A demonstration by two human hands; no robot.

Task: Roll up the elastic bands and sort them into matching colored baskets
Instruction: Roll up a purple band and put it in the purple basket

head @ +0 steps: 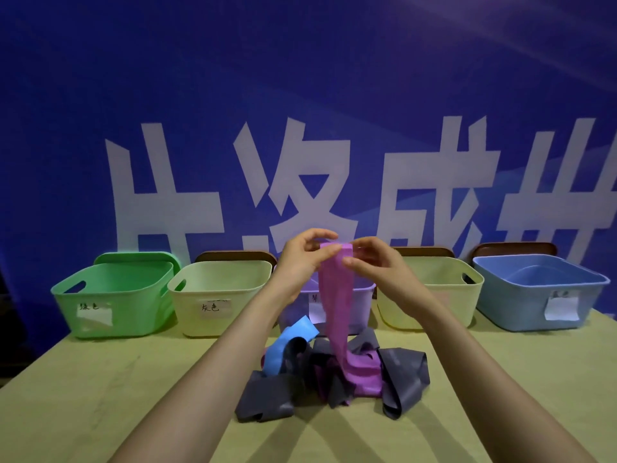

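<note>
A purple elastic band [335, 295] hangs from my two hands, raised above the table. My left hand [302, 259] pinches its top left edge and my right hand [374, 262] pinches the top right edge. The band's lower end trails into a pile of bands [334, 372] on the table, with grey bands [405, 375], a blue band [288, 342] and more purple in it. Behind stand five baskets: green [113, 295], cream [217, 295], purple [362, 295] mostly hidden by my hands, another cream [434, 295] and blue [541, 292].
The baskets stand in a row along the far edge of the yellow-green table [133, 396], and those whose fronts show carry white paper labels. A blue banner wall [300, 95] with large white characters rises right behind them.
</note>
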